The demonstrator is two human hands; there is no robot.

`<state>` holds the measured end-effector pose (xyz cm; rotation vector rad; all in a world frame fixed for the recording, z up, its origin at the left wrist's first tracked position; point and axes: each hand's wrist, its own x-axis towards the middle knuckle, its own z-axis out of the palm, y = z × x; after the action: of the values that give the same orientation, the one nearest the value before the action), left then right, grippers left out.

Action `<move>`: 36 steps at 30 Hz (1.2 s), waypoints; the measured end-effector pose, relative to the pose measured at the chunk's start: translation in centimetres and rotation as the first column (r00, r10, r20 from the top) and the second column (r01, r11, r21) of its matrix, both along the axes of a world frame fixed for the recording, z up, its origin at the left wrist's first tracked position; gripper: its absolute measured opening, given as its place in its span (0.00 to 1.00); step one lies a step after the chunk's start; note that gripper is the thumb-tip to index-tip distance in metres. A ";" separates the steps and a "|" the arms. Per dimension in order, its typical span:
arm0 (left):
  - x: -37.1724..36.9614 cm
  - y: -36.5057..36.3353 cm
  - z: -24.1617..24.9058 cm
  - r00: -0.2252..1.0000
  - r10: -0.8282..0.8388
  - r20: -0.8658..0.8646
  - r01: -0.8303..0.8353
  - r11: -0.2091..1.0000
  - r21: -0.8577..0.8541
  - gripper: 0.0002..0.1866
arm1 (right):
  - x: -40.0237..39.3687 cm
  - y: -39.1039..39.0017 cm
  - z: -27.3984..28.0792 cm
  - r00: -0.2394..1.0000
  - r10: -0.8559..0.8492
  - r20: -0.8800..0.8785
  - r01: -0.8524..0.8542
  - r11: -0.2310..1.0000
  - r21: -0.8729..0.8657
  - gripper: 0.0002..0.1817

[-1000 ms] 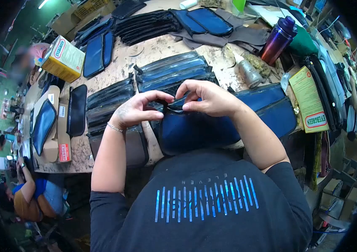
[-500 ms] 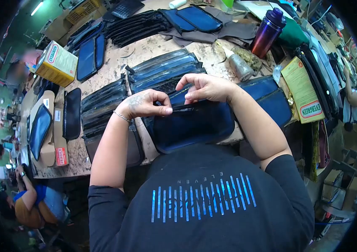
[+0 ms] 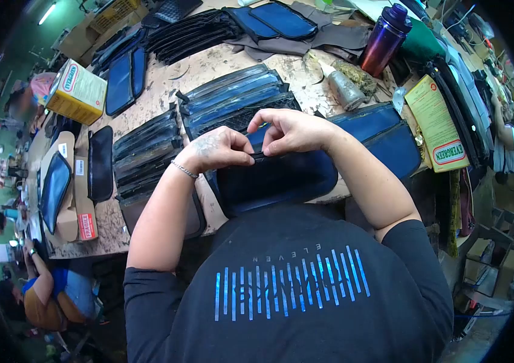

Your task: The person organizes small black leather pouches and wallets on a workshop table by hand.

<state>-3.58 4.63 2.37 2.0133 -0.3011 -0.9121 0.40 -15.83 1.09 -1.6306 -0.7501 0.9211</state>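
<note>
A glossy black panel with rounded corners [image 3: 278,184] lies at the table's front edge, close to my body. Along its far edge, my left hand [image 3: 222,150] pinches thumb against forefinger at the rim. My right hand [image 3: 290,132] is beside it, thumb and fingertips closed on the same rim, a short gap from the left. Just beyond both hands is a row of overlapping dark strips and panels [image 3: 233,91]. The exact bit of edge between the fingertips is partly hidden.
Another overlapping stack [image 3: 145,148] lies left, near a cardboard tray [image 3: 69,206]. Yellow Evergreen tins stand left [image 3: 78,91] and right [image 3: 435,124]. A purple-red bottle [image 3: 385,41], a grey cone-shaped container [image 3: 344,89] and dark blue panels [image 3: 384,142] are to the right. People sit farther off.
My hands have come closer together. The right thumb has moved down onto the panel's far rim, and the left fingertips have shifted slightly right along it.
</note>
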 end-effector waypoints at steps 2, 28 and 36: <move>-0.3 0.1 -0.4 0.999 0.038 -0.009 -0.038 0.999 -0.034 0.06 | -0.3 0.2 0.3 1.000 0.022 0.004 -0.022 0.999 -0.041 0.23; -5.1 0.4 4.3 0.903 0.197 0.381 -0.149 0.977 -0.153 0.06 | -1.1 -4.3 3.9 0.888 -0.018 0.460 0.018 1.000 0.004 0.14; -7.3 -2.0 10.6 0.523 0.104 0.846 -0.228 0.973 0.022 0.04 | -0.5 0.9 7.7 0.600 0.208 0.773 -0.325 0.946 -0.002 0.20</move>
<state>-10.88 2.64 12.98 2.4369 -0.5696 0.2723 -0.08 -14.95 8.82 -1.7992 -1.6571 0.2975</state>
